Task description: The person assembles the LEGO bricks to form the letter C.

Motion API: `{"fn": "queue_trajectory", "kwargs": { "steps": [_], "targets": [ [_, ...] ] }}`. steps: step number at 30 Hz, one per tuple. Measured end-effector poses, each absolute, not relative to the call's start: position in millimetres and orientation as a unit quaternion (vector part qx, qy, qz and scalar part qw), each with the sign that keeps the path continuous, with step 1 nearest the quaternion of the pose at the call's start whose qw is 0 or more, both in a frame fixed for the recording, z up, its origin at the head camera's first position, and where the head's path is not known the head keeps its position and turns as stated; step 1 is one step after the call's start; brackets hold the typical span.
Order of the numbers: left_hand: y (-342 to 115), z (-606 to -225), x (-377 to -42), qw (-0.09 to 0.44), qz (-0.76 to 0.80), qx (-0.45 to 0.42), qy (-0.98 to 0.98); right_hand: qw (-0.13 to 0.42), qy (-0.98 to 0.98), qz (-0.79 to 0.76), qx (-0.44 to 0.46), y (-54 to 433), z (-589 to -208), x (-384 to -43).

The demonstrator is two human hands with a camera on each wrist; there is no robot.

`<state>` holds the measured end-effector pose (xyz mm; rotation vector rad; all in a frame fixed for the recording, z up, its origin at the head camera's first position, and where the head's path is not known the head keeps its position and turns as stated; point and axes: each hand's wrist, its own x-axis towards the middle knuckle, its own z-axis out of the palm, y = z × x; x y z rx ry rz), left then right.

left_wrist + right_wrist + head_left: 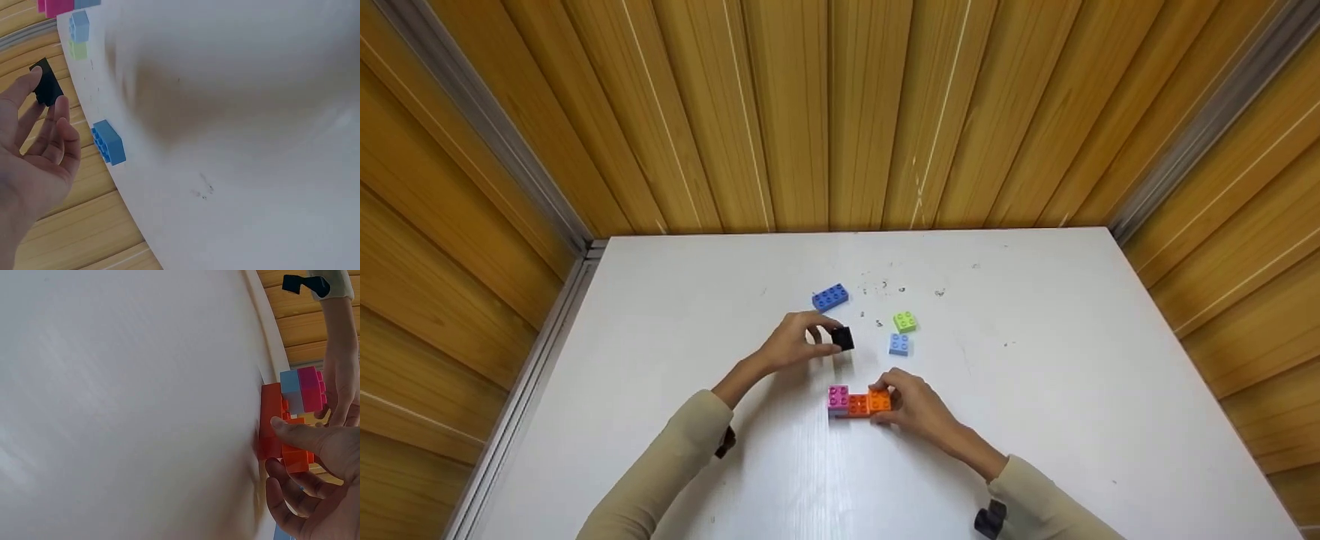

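Observation:
My left hand (795, 343) pinches a black toy brick (843, 339) between thumb and fingertips, raised over the white table. Nearer to me, my right hand (921, 405) grips the orange brick (879, 400) at the right end of a small brick build. Its base is a long red-orange brick (270, 417) lying on the table. On the base's other end, a light-blue brick (291, 391) carries a pink brick (838, 395) on top. Between the two ends, studs of the base show. In the left wrist view the black brick (47, 84) is seen from its side, fingers around its edges.
A blue brick (830, 298) with two rows of studs lies just beyond my left hand. Right of the black brick are a lime-green brick (904, 322) and a small light-blue brick (898, 344). Wood-look panels (855, 112) wall the table's back and sides.

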<state>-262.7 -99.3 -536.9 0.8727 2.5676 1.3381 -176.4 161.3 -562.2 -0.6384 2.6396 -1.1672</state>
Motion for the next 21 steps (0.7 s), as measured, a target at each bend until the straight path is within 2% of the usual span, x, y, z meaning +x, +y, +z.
{"fn": "queue_trajectory", "kwargs": {
  "steps": [14,21],
  "targets": [
    [-118.3,-529.1,-201.4,0.05,0.456,0.294,0.838,0.089,0.883,-0.405,-0.221,155.7,-566.5,-176.5],
    [-117.5,-534.1,-182.7,0.05,0.395,0.309,0.864,0.061,0.888,-0.394,-0.231,162.0,-569.4,-174.6]
  ]
}}
